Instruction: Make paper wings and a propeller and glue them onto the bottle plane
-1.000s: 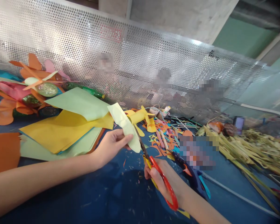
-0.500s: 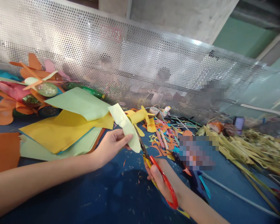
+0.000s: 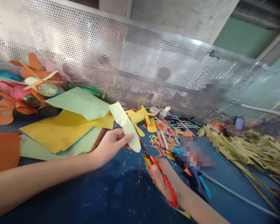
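Between thumb and fingers, my left hand (image 3: 115, 144) pinches a pale yellow-green piece of paper (image 3: 126, 126) with a rounded lower end. My right hand (image 3: 164, 177) is wrapped round the handles of a pair of scissors (image 3: 166, 183), whose visible handle loop is red. The dark blades lie along the right edge of the paper; whether they are parted is hard to see. Just behind the paper lies a yellow paper shape with petal-like strips (image 3: 140, 115). Orange, pink and blue paper scraps (image 3: 171, 132) are scattered to the right of it.
At left lie green sheets (image 3: 78, 102), yellow sheets (image 3: 49, 130) and an orange sheet (image 3: 4, 152). Bottles with paper flowers (image 3: 40, 84) are heaped behind. A perforated metal panel (image 3: 135, 56) borders the blue table (image 3: 102, 193). Dried stalks (image 3: 259, 149) lie at right, beside a dark blue tool (image 3: 193, 180).
Both hands, the paper and the scissors stay in nearly the same place. Only very slight shifts of the paper and the right-hand fingers show.
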The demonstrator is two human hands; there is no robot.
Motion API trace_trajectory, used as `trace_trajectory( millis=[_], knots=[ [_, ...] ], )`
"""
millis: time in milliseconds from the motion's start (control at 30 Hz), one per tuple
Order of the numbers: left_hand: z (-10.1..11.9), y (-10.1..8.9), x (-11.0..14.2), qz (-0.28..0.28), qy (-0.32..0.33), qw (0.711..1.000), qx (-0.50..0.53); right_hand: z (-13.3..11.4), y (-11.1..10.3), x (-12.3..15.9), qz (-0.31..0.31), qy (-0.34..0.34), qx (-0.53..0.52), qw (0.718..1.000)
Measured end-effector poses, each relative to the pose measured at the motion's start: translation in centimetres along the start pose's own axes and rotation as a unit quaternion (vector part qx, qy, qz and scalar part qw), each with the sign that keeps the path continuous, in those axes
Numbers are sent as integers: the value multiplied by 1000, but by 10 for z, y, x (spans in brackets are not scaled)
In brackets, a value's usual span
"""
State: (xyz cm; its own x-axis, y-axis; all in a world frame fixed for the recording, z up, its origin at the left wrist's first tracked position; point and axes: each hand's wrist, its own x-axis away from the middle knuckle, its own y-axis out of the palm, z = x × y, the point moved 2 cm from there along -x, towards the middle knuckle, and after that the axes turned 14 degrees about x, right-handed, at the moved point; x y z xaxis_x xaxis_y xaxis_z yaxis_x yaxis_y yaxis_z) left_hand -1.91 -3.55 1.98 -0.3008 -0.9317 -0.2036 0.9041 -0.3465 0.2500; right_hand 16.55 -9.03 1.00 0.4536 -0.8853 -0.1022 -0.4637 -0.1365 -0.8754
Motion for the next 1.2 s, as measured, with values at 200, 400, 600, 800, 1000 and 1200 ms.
trace_trajectory(
  millis=[200,400,600,800,1000,1200],
  knots=[
    [3,0,-1,-3,-2,1000,-11,-1,-3,0,5,-11,17,1000],
    [3,-1,-2,-19,-9,999,29,-4,-6,-1,8,-8,32,999],
    [2,-2,-5,5,-3,997,83,-3,-5,-1,9,1,32,999],
    [-2,-4,-6,10,5,998,68,0,-3,-1,15,8,38,999],
    [0,-2,-4,-5,16,997,77,0,-3,-2,14,1,45,999],
    [1,-2,-4,3,21,997,77,-3,-4,-1,13,12,45,999]
  ],
)
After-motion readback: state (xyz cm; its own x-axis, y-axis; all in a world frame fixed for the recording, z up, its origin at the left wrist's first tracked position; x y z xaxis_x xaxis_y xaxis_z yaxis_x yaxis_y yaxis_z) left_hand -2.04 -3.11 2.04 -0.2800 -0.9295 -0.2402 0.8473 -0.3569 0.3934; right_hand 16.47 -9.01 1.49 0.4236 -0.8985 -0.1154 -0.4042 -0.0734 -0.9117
